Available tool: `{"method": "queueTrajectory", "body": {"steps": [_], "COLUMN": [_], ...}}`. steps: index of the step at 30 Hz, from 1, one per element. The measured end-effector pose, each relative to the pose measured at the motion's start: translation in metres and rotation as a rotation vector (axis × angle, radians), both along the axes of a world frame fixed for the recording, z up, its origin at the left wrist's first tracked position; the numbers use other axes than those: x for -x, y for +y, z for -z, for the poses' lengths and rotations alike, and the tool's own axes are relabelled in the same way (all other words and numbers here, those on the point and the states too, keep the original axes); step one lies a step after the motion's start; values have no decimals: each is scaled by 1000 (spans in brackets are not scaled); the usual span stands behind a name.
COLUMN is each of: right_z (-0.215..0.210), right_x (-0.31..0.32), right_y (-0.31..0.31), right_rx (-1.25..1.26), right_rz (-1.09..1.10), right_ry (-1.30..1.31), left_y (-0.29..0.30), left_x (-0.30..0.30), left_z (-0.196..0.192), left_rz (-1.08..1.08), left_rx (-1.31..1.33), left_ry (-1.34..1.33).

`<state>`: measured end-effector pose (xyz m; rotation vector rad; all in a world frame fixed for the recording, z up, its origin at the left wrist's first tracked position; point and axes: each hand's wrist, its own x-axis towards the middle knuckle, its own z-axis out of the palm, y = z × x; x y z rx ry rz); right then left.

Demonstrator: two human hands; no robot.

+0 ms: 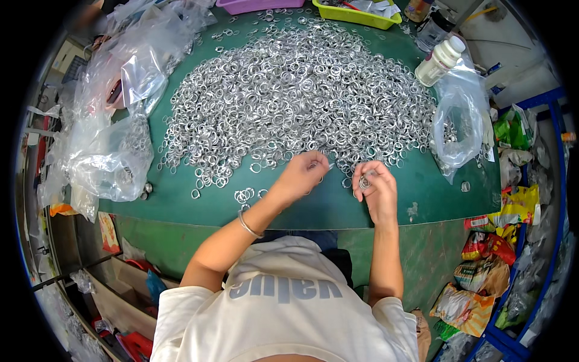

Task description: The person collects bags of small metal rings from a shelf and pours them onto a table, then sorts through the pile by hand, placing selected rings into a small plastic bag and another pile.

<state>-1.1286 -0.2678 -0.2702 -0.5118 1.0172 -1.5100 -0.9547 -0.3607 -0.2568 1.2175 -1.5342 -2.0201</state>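
Observation:
A broad heap of small silvery metal rings (289, 90) covers the middle of the green table (181, 202). At the heap's near edge my left hand (301, 175) is closed in a pinch, with a ring showing among its fingers; a bangle circles that wrist. A little to the right, my right hand (377, 187) has curled fingers around a few metal rings (364, 181). The two hands are apart. Several loose rings (244, 195) lie on the table left of my left hand.
Clear plastic bags (108, 163) crowd the table's left side. At the right, a bag of rings (457, 133) lies near a white bottle (441, 60). A purple tray (259, 6) and a yellow-green tray (356, 15) stand behind the heap. Colourful packets (464, 308) fill the right-hand rack.

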Motion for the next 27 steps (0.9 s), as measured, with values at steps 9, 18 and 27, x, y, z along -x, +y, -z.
{"method": "queueTrajectory", "body": {"steps": [9,18,27], "right_z": [-2,-16,14], "right_x": [-44,-77,-54], "right_y": [3,5,-40], "right_rx": [74,501,-83], "right_rz": [187,52,160], "right_ry": [-299,1112,1426], "left_y": [21,47,51], "left_x": [-18,-18,-27], "left_z": [12,24,14], "left_rz": [-198,-267,-225], "left_rx": [-783,-1083,-845], "left_ry": [330,553,476]}}
